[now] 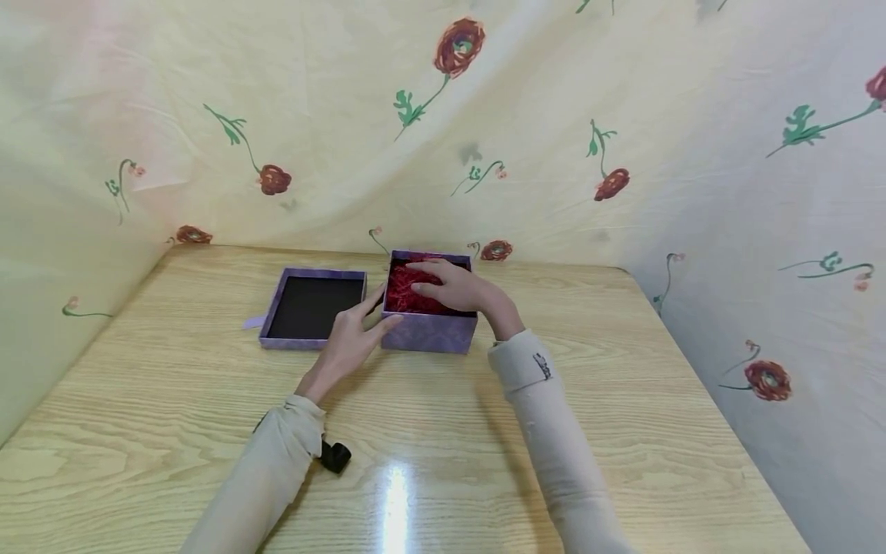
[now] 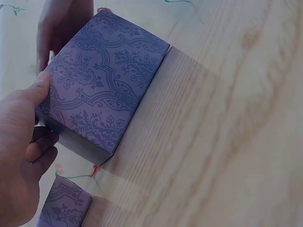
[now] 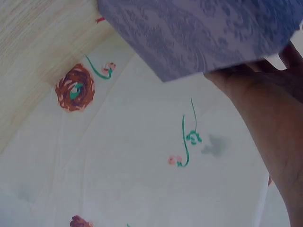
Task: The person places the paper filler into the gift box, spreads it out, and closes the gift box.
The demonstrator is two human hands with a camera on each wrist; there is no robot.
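We are steadying the purple box [image 1: 429,331] at the table's [image 1: 623,431] far middle: our left hand [image 1: 349,338] is pressing straight fingers against its left wall, while our right hand [image 1: 457,286] is resting flat on the red shredded paper [image 1: 401,292], packing it down. The lid [image 1: 311,308] is lying just left.

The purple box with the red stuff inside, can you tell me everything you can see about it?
The purple box is square and open-topped, covered in paper with a darker purple leafy pattern. It sits flat on the wooden table, near the flowered cloth behind. Red shredded paper fills it. The right hand rests on top of the shreds, and the left hand touches its near left corner with straight fingers. Its lid, black inside, lies upside down just to the left.
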